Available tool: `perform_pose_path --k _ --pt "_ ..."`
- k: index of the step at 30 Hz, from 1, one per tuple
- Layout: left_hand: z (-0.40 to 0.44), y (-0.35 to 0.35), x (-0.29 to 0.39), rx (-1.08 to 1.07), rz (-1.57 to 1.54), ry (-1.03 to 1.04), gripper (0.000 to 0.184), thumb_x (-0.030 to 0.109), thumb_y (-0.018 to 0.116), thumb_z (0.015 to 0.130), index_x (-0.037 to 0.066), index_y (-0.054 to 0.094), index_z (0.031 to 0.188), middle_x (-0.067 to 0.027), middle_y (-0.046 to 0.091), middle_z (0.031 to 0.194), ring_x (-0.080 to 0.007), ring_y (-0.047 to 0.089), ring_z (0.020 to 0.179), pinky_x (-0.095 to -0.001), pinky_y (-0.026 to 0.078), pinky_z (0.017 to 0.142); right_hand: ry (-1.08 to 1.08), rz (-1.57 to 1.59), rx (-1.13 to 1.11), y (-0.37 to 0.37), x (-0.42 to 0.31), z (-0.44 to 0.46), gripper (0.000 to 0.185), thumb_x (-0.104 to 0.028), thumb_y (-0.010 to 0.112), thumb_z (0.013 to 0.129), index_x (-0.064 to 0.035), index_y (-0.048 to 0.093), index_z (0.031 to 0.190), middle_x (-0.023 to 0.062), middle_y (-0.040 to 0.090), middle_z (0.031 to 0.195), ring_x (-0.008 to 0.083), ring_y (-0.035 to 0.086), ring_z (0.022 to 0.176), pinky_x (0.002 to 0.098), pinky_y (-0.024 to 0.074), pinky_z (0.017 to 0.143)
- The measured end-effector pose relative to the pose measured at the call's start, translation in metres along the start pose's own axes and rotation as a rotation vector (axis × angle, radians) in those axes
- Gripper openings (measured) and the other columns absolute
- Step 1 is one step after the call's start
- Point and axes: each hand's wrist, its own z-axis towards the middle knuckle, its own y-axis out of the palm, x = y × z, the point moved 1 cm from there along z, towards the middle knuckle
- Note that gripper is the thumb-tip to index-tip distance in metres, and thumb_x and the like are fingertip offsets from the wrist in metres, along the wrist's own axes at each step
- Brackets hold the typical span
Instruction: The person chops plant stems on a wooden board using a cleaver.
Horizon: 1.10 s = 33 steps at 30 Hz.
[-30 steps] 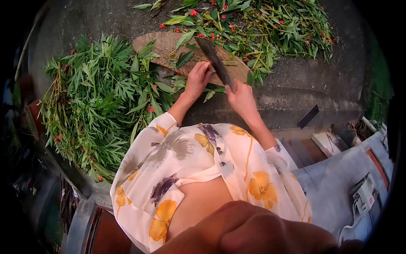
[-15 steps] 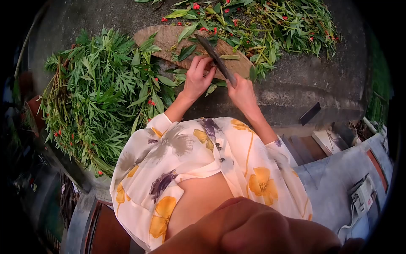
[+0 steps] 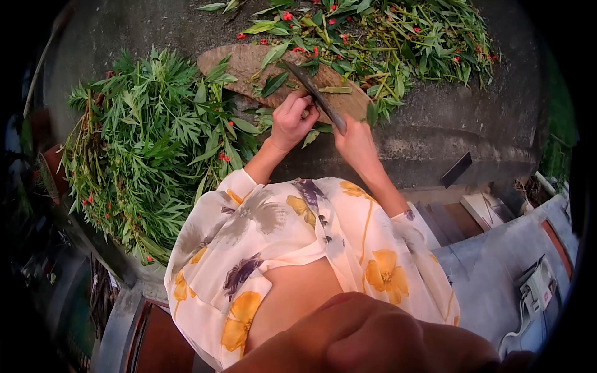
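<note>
My right hand (image 3: pixel 356 144) is wrapped round the handle of a dark-bladed knife (image 3: pixel 316 93), which slants up and left over a wooden board (image 3: pixel 239 62). Close to the blade's left side, the fingers of my left hand (image 3: pixel 292 119) are curled together near the board's front edge. Whatever they pinch, if anything, is hidden by the fingers. On the board lie loose green leaves (image 3: pixel 274 83) and a short piece of cut stem (image 3: pixel 336 90).
At the left rises a big heap of leafy green stems (image 3: pixel 146 143) with small red flowers. Cut leaves and stems (image 3: pixel 429 43) spread behind the board on the grey concrete surface (image 3: pixel 460 118). A dark flat rectangular object (image 3: pixel 456 169) is at the surface's right front edge.
The view has shifted slightly. Both hands and the knife stay in nearly the same place over the board, with no clear change in grip.
</note>
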Motion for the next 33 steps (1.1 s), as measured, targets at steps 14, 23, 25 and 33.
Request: perform_pose_path --k 14,23,25,33 --pt "0.001 0.003 -0.020 -0.029 0.046 0.165 0.024 -0.005 0.073 0.077 0.001 0.069 0.100 -0.0111 0.069 0.105 -0.0242 0.071 0.076 -0.0329 0.059 0.064 0.005 -0.128 -0.069 0.022 0.030 0.031 0.020 -0.012 0.070 0.086 0.0059 0.070 0.096 0.0336 0.067 0.082 0.0517 0.067 0.084 0.0570 0.0538 0.076" --pt "-0.005 0.002 -0.010 -0.008 -0.180 -0.158 0.021 -0.002 0.073 0.086 0.000 0.069 0.107 -0.0124 0.065 0.110 -0.0213 0.070 0.079 -0.0311 0.058 0.070 -0.008 -0.011 -0.004 0.015 0.029 0.023 0.025 -0.018 0.071 0.091 0.0070 0.068 0.092 0.0303 0.065 0.075 0.0499 0.066 0.080 0.0525 0.0507 0.070" --pt "-0.008 0.003 -0.008 0.011 -0.200 -0.153 0.021 -0.001 0.073 0.087 0.001 0.069 0.108 -0.0121 0.065 0.111 -0.0210 0.069 0.080 -0.0313 0.058 0.070 0.050 0.076 0.009 0.013 0.029 0.017 0.026 -0.019 0.071 0.091 0.0068 0.067 0.092 0.0291 0.064 0.073 0.0491 0.066 0.077 0.0509 0.0501 0.068" --pt "-0.009 0.003 -0.012 -0.001 -0.252 -0.275 0.027 -0.002 0.073 0.087 -0.001 0.067 0.114 -0.0114 0.067 0.106 -0.0184 0.072 0.084 -0.0292 0.059 0.074 0.033 0.215 0.089 -0.001 0.012 -0.003 0.029 -0.023 0.072 0.093 0.0053 0.065 0.093 0.0252 0.059 0.065 0.0447 0.063 0.063 0.0464 0.0474 0.060"
